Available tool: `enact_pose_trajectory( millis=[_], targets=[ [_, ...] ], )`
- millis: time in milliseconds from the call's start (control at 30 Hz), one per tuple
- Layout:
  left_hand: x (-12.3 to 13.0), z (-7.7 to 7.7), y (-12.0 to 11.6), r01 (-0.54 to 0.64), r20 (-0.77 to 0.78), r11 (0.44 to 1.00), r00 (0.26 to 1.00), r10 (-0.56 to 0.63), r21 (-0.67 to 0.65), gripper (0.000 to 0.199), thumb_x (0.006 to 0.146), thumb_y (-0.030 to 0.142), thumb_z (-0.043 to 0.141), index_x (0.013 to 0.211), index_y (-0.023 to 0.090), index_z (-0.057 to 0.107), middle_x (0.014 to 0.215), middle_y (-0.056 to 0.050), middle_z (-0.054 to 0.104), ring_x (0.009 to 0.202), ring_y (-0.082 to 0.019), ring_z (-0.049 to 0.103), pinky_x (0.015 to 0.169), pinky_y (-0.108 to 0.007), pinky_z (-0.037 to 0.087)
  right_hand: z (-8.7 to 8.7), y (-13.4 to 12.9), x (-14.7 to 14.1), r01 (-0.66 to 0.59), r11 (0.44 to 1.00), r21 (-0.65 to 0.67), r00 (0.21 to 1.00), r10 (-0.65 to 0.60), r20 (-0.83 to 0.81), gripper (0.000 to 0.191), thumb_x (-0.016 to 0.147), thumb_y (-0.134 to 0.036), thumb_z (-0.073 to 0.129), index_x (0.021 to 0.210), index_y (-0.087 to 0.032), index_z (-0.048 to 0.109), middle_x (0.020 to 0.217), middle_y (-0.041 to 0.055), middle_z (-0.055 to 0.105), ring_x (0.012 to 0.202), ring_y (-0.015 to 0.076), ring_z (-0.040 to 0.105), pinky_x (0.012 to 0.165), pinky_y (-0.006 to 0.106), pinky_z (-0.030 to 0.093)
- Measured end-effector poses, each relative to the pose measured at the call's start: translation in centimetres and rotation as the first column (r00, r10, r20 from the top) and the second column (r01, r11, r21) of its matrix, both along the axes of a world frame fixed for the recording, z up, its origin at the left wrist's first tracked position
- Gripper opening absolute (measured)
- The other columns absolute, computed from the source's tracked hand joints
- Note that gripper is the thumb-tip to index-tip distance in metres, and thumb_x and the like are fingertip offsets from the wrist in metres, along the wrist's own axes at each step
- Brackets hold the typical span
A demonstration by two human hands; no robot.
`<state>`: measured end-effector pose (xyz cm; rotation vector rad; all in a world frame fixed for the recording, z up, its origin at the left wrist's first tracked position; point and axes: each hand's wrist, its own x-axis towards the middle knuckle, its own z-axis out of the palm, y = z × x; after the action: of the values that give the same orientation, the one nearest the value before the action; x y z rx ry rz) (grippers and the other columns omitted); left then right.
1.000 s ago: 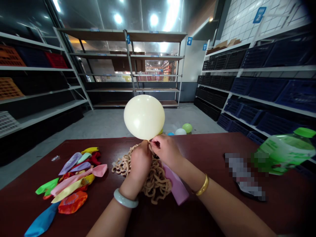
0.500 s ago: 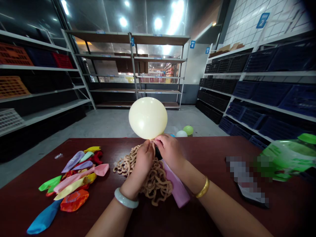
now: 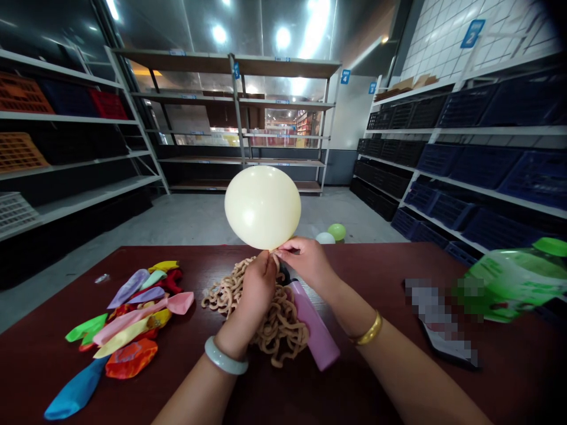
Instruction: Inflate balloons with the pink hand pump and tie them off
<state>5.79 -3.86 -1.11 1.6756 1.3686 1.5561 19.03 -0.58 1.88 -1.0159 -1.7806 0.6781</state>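
An inflated pale yellow balloon (image 3: 263, 206) stands above both hands, its neck pointing down. My left hand (image 3: 260, 277) is closed in a pinch at the neck, from the left. From the right, my right hand (image 3: 306, 260) pinches the neck area just under the balloon, thumb and index finger together. The exact end of the neck is hidden by the fingers. Beneath the hands lies a heap of tan twisted cord (image 3: 283, 330). A pink-purple cylinder (image 3: 313, 327) with a dark top rests beside the heap, under my right wrist.
Several uninflated balloons (image 3: 133, 319) in mixed colours lie on the dark red table (image 3: 363, 378) at left. A phone (image 3: 438, 324) and a green bottle (image 3: 514, 283) are at right. Inflated balloons (image 3: 336, 231) show beyond the far edge. Shelves with crates (image 3: 469, 165) surround the room.
My right hand has shifted slightly, its fingers now stretched more toward the balloon's neck. The balloon has moved a little up and left. My left hand stays nearly in place.
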Motion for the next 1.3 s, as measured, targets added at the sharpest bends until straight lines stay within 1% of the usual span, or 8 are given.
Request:
enact_pose_trajectory(
  millis=[133,300,567,700,800,900,1033,1300],
  targets=[
    [-0.1,-0.1,0.3,0.089,0.123,0.996,0.989,-0.085,-0.028,0.025,0.093,0.034,0.050,0.078,0.018,0.060,0.070,-0.001,0.057,0.065,-0.014,0.049,0.063,-0.025,0.038,0.0,-0.5,-0.4,0.131,0.967,0.217,0.978,-0.162,0.132,0.005,0.079,-0.017,0.068,0.075,-0.019,0.067,0.081,0.0049,0.071,0.073,0.0179,0.063,0.067,0.028,0.046],
    [0.0,-0.5,0.8,0.175,0.211,0.984,0.964,-0.163,-0.042,0.029,0.091,0.039,0.053,0.075,0.017,0.061,0.072,-0.002,0.059,0.069,-0.016,0.051,0.068,-0.027,0.041,-0.3,-1.4,-0.8,0.260,0.872,0.414,0.847,-0.412,0.336,0.004,0.081,-0.016,0.063,0.078,-0.019,0.060,0.084,0.0042,0.066,0.075,0.0186,0.060,0.062,0.028,0.039],
    [0.0,-0.7,1.0,0.299,0.395,0.953,0.882,-0.256,-0.050,0.027,0.086,0.042,0.063,0.078,0.017,0.067,0.075,-0.003,0.064,0.075,-0.018,0.057,0.075,-0.029,0.044,-0.1,-2.6,-0.8,0.145,0.798,0.585,0.660,-0.519,0.543,0.011,0.095,-0.018,0.052,0.090,-0.018,0.062,0.091,0.0076,0.066,0.076,0.0205,0.062,0.056,0.031,0.033],
    [-0.2,-1.0,1.3,0.239,0.466,0.971,0.860,-0.208,-0.008,0.023,0.085,0.038,0.066,0.083,0.015,0.069,0.080,-0.004,0.066,0.077,-0.017,0.057,0.074,-0.027,0.044,-0.2,-2.7,-1.0,0.118,0.847,0.518,0.758,-0.415,0.504,0.018,0.098,-0.021,0.050,0.089,-0.017,0.064,0.090,0.0074,0.068,0.076,0.0197,0.063,0.060,0.030,0.038],
    [-0.2,-1.0,1.5,0.255,0.566,0.966,0.791,-0.231,0.039,0.022,0.086,0.037,0.066,0.091,0.015,0.068,0.087,-0.005,0.067,0.080,-0.017,0.058,0.079,-0.028,0.045,-0.1,-2.3,-1.0,0.091,0.902,0.421,0.912,-0.245,0.328,0.019,0.098,-0.025,0.053,0.087,-0.018,0.067,0.090,0.0058,0.070,0.080,0.0184,0.064,0.068,0.029,0.043],
    [0.0,-0.9,1.3,0.284,0.656,0.958,0.717,-0.235,0.033,0.023,0.084,0.037,0.068,0.094,0.016,0.068,0.085,-0.004,0.066,0.080,-0.016,0.060,0.081,-0.029,0.046,-0.1,-1.6,-0.9,0.011,0.974,0.226,0.996,-0.031,0.084,0.017,0.094,-0.025,0.057,0.084,-0.018,0.070,0.080,0.0042,0.072,0.074,0.0165,0.065,0.067,0.027,0.047],
    [0.2,-1.1,1.0,0.259,0.656,0.965,0.722,-0.218,0.036,0.025,0.083,0.040,0.069,0.092,0.016,0.068,0.082,-0.004,0.066,0.077,-0.017,0.060,0.078,-0.029,0.047,-0.3,-0.7,-0.7,-0.102,0.995,-0.023,0.983,0.097,-0.157,0.012,0.086,-0.026,0.063,0.083,-0.017,0.071,0.072,0.0026,0.071,0.062,0.0149,0.064,0.060,0.026,0.050],
    [0.2,-1.7,1.0,0.214,0.472,0.975,0.854,-0.217,0.061,0.026,0.090,0.042,0.061,0.089,0.017,0.068,0.082,-0.004,0.063,0.078,-0.016,0.056,0.077,-0.028,0.045,-0.1,-0.5,-0.4,-0.054,0.995,-0.079,0.982,0.039,-0.185,0.011,0.076,-0.027,0.071,0.084,-0.018,0.070,0.085,0.0059,0.072,0.073,0.0179,0.066,0.062,0.030,0.054]
  ],
)
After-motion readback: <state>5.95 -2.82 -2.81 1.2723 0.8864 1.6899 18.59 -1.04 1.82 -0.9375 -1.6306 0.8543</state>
